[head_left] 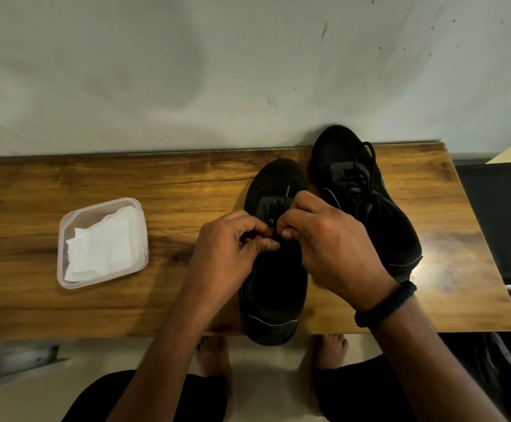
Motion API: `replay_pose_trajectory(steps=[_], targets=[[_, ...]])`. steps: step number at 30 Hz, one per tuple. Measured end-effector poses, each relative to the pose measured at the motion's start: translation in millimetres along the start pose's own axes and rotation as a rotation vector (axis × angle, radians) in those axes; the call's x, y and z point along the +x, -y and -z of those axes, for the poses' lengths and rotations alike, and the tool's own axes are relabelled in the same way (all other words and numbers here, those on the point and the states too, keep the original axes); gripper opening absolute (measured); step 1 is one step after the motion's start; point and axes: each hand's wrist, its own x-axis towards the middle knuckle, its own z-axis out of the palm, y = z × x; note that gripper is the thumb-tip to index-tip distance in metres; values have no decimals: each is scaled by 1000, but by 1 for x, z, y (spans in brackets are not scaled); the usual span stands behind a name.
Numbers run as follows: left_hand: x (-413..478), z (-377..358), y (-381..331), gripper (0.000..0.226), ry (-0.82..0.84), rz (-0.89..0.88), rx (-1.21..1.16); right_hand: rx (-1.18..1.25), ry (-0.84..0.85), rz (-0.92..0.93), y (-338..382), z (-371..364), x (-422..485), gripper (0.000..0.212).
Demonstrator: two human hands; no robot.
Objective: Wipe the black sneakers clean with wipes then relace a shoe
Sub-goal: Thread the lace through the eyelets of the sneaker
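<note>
While hands [228, 249] [332, 248] pinch lace [287, 193], sneaker [274, 287] beneath

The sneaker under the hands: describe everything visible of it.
The near sneaker is black, fabric-looking, with a thin pale stripe across the heel. It stands upright on the wooden table, toe toward the wall, heel overhanging the near edge. The left hand and right hand pinch its lace over the tongue.
</note>
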Motion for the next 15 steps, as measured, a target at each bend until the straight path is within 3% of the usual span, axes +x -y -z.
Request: replay_pose_trajectory(steps=[7,15], targets=[[1,-5,3,10,-42,10,4,29,-6,-116,4,-12,4,34],[2,-6,6,8,-42,39,-27,384,-87,-302,-6,-25,4,6]])
